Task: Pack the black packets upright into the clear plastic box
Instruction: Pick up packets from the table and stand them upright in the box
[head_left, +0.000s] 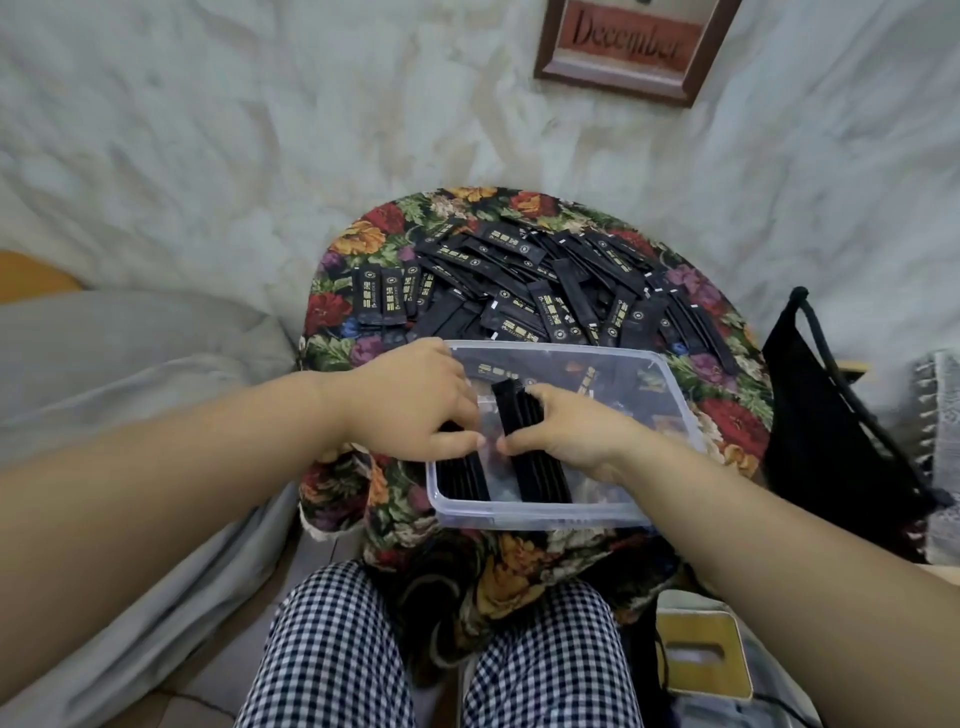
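A clear plastic box (540, 517) sits on a small round table under a floral cloth (363, 244). Two rows of black packets stand on edge inside it: a left row (462, 480) against the left wall and a middle row (540, 475). My left hand (410, 400) reaches into the box over the left row, fingers curled down on those packets. My right hand (566, 431) grips the middle row, thumb on its left side. Behind the box lies a loose pile of black packets (545, 280) with gold print.
A black bag (831, 415) hangs at the table's right. A grey cushion (130, 374) lies to the left. A framed "December" sign (634, 47) leans on the white wall. A yellow stool (701, 654) stands at lower right. My checked trousers (431, 654) show below.
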